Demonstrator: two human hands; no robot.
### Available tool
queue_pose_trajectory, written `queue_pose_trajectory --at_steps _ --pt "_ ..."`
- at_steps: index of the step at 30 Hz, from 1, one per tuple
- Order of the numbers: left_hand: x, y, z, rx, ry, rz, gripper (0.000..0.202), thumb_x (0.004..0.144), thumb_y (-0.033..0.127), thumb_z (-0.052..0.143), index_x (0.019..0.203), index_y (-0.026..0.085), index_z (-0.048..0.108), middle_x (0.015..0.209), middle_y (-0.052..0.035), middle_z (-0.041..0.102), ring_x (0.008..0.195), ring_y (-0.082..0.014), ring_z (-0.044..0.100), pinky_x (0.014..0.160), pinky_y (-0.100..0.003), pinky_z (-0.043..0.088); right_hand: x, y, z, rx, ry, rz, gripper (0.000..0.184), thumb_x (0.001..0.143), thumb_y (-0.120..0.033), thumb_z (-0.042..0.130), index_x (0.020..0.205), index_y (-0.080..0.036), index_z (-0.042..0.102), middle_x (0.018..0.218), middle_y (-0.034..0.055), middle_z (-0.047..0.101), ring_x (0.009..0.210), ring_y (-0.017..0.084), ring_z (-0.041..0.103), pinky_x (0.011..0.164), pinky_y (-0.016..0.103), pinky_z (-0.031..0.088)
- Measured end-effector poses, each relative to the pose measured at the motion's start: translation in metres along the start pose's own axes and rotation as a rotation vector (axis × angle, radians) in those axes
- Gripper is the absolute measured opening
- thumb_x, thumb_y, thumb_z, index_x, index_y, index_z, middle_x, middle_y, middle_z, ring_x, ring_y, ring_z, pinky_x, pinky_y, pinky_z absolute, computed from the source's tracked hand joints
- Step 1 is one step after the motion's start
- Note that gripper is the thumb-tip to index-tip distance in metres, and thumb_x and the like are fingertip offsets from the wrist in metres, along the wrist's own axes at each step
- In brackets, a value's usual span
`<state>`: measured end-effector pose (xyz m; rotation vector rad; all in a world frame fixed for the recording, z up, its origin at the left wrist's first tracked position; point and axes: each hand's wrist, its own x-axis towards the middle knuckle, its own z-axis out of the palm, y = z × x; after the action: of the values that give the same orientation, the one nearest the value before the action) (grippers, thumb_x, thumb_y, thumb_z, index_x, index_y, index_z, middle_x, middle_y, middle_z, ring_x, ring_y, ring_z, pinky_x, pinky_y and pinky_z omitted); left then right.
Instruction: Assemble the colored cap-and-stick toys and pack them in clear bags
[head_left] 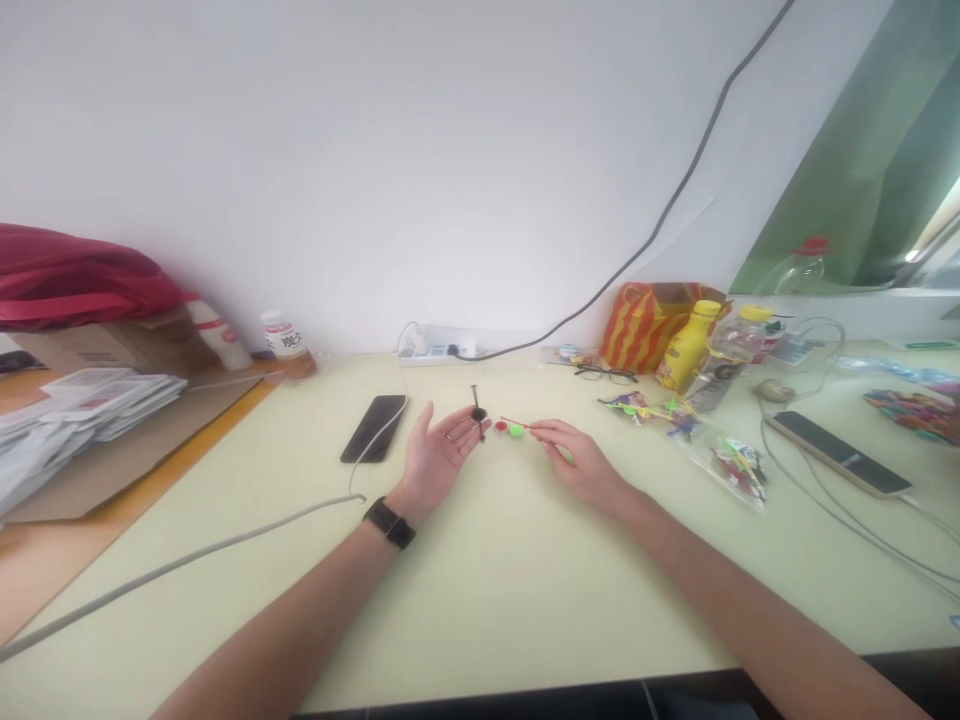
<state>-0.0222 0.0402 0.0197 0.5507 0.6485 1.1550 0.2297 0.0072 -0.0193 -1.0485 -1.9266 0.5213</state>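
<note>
My left hand (439, 450) is turned palm up with its fingers stretched out. At its fingertips is a small black plastic piece (478, 414), a round disc with a thin stem; whether it rests on the fingers or just past them, I cannot tell. My right hand (574, 460) is closed in a pinch on a thin red plastic stick (516, 423), which points toward the left hand. Between the hands are a small red round piece (500, 427) and a bright green round piece (516, 432). A bit of green also shows under the right fingers.
A black phone (375, 428) with a white cable lies left of my hands. Eyeglasses (606, 375), a striped bag (637, 325), a yellow bottle (688, 347) and plastic packets (731, 465) sit to the right. A power strip (442, 345) lies along the wall.
</note>
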Motion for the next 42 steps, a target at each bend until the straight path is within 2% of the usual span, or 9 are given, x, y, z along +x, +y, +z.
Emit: queue_pose_trajectory --at_steps 4,11,18,25,29,32,36,39,42 --pt "0.002 0.0 -0.003 -0.014 0.001 0.002 0.058 0.097 0.057 0.052 0.111 0.004 0.071 0.129 -0.0241 0.067 0.125 -0.0348 0.063 0.106 -0.037 0.054 -0.001 0.0 0.003 -0.043 -0.049 0.001 0.038 0.1 -0.023 0.046 0.133 -0.024 0.065 0.137 0.0106 0.063 0.127 0.026 0.059 0.112 0.046 0.046" --pt "0.002 -0.002 -0.003 0.022 -0.019 0.008 0.059 0.094 0.057 0.058 0.111 0.003 0.073 0.129 -0.0237 0.067 0.125 -0.0344 0.063 0.109 -0.036 0.051 -0.002 0.002 0.004 -0.039 -0.066 0.032 0.04 0.097 -0.022 0.051 0.134 -0.025 0.065 0.139 0.0102 0.062 0.127 0.026 0.059 0.108 0.044 0.05" --pt "0.007 -0.013 -0.008 0.365 -0.096 0.173 0.03 0.081 0.032 0.082 0.103 0.013 0.076 0.115 -0.0119 0.074 0.113 -0.0263 0.07 0.111 -0.038 0.049 -0.002 0.0 0.005 -0.034 -0.078 0.04 0.035 0.098 -0.022 0.049 0.128 -0.022 0.067 0.134 0.0119 0.064 0.115 0.024 0.065 0.095 0.038 0.056" --pt "0.012 -0.028 -0.02 0.895 0.008 0.307 0.034 0.082 0.045 0.076 0.097 0.015 0.075 0.095 -0.0099 0.077 0.081 -0.0231 0.076 0.08 -0.036 0.062 0.001 -0.005 0.001 -0.018 0.027 0.068 0.021 0.096 -0.024 0.054 0.093 -0.02 0.074 0.102 0.0092 0.072 0.078 0.019 0.065 0.067 0.032 0.051" --pt "0.014 -0.024 -0.027 1.214 0.07 0.385 0.03 0.087 0.047 0.067 0.09 0.017 0.072 0.064 -0.0016 0.068 0.054 -0.0168 0.066 0.051 -0.027 0.05 0.003 -0.007 -0.004 -0.022 0.076 0.078 0.022 0.093 -0.023 0.056 0.075 -0.02 0.069 0.082 0.0058 0.07 0.068 0.017 0.059 0.062 0.03 0.045" --pt "0.016 -0.02 -0.03 1.349 0.105 0.502 0.025 0.089 0.043 0.063 0.089 0.019 0.069 0.063 0.0018 0.063 0.048 -0.013 0.058 0.047 -0.024 0.041 0.002 -0.006 -0.006 -0.005 0.074 0.093 0.02 0.087 -0.018 0.058 0.068 -0.019 0.066 0.077 0.005 0.068 0.065 0.016 0.056 0.059 0.029 0.042" --pt "0.013 -0.02 -0.025 1.373 0.101 0.534 0.026 0.096 0.044 0.054 0.095 0.02 0.066 0.068 0.0015 0.065 0.053 -0.0132 0.057 0.051 -0.024 0.04 0.001 -0.008 -0.007 0.065 0.038 0.138 0.019 0.077 -0.013 0.056 0.059 -0.019 0.061 0.071 0.0033 0.066 0.061 0.014 0.053 0.056 0.027 0.039" --pt "0.0 -0.018 -0.014 1.392 -0.022 0.547 0.031 0.098 0.047 0.05 0.101 0.02 0.066 0.072 0.0001 0.065 0.057 -0.0143 0.056 0.055 -0.026 0.042 0.001 -0.012 -0.008 0.158 -0.006 0.19 0.021 0.075 -0.014 0.054 0.055 -0.018 0.06 0.068 0.0031 0.065 0.06 0.014 0.054 0.055 0.026 0.039" --pt "-0.017 -0.015 -0.002 1.463 -0.365 0.612 0.03 0.093 0.048 0.062 0.109 0.023 0.07 0.098 -0.0056 0.069 0.086 -0.0202 0.062 0.08 -0.033 0.05 0.003 -0.015 -0.011 0.244 0.007 0.231 0.023 0.076 -0.018 0.055 0.054 -0.019 0.062 0.067 0.0037 0.066 0.064 0.016 0.056 0.058 0.027 0.042"
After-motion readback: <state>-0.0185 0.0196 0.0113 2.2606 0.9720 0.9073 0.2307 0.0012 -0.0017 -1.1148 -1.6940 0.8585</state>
